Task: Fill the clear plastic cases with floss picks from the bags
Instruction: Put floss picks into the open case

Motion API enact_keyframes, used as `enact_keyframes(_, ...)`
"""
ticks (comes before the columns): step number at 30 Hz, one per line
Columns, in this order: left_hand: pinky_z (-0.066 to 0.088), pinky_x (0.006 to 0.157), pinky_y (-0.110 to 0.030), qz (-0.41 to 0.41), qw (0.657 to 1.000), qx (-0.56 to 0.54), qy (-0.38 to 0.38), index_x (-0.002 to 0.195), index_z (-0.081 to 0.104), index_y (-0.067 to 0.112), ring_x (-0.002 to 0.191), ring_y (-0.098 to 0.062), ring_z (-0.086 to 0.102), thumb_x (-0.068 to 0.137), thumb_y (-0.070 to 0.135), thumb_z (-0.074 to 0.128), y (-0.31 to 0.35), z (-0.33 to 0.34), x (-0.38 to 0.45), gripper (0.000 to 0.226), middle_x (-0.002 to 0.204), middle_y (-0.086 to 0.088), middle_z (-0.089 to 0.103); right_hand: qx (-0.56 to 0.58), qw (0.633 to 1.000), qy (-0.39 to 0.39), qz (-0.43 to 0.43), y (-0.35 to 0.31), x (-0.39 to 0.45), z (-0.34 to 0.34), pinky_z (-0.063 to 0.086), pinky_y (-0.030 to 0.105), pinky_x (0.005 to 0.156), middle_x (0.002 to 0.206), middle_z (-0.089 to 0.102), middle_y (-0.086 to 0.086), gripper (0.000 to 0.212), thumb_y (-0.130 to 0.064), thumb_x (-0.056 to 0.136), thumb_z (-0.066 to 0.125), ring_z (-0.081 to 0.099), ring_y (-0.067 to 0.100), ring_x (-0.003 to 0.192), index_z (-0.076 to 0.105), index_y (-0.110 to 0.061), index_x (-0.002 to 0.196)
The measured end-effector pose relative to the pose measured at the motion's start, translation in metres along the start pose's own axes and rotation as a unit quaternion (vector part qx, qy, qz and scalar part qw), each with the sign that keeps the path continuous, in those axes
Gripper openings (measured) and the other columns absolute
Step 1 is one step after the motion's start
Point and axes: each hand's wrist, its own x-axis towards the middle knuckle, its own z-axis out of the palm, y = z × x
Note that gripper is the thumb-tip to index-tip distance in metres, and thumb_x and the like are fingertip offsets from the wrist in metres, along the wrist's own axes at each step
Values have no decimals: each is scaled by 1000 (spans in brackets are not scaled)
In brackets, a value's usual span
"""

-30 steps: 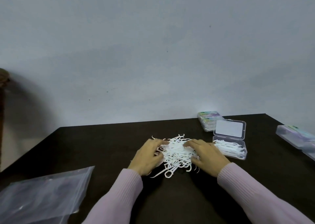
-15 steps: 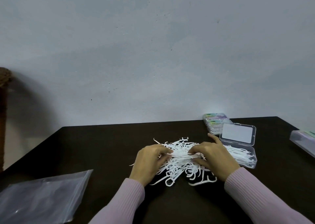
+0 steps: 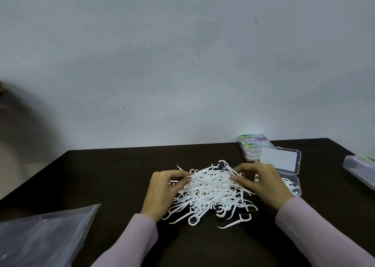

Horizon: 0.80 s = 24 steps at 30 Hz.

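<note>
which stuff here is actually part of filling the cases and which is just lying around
In the job:
- pile of floss picks, worked by left hand and right hand
- open clear case, partly filled
- plastic bag

Lying about:
- closed cases at the back
- closed case at the right edge

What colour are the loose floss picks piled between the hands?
White, the whole pile of floss picks; clear in the head view against the dark table.

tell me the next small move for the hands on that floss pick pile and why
Probably gather a small bunch and carry it right. Both the left hand and right hand pinch picks in the loose pile, and the open case beside the right hand looks only partly filled.
</note>
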Motion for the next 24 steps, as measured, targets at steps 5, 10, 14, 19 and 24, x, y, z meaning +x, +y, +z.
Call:
enact_keyframes(5,50,72,-9,-20,999,-39,20,89,75,24,78,6,66,78,19,73,6,-5,1,13,77,20,71,77,995,19,53,-2,1,-3,44,3,61,68,65,-8,11,-23,73,74,59,-7,67,65,-30,76)
enact_keyframes(10,51,68,-12,-37,993,-108,37,84,74,26,74,-1,68,77,15,74,13,-11,3,14,75,12,73,120,987,59,93,0,2,-8,47,3,61,72,67,-5,20,-17,71,76,62,1,69,63,-32,74)
enact_keyframes(14,51,67,-13,-45,986,-156,47,84,74,23,74,-4,69,76,12,74,18,-10,7,13,76,9,74,135,976,85,146,12,2,-18,52,10,65,83,70,2,20,-16,71,75,65,9,78,70,-13,90)
enact_keyframes(19,53,69,-16,-34,980,-190,48,86,75,20,75,-10,70,76,13,73,26,-5,19,13,77,4,74,84,954,205,200,19,0,-35,50,13,69,89,66,4,25,-10,73,73,61,11,77,68,-7,98)
enact_keyframes(24,54,69,-17,-42,967,-251,29,83,74,20,75,-13,70,75,11,74,45,20,34,12,77,1,74,-9,930,282,237,29,-7,-37,44,25,79,104,66,13,34,-11,80,67,53,11,83,62,-5,113)
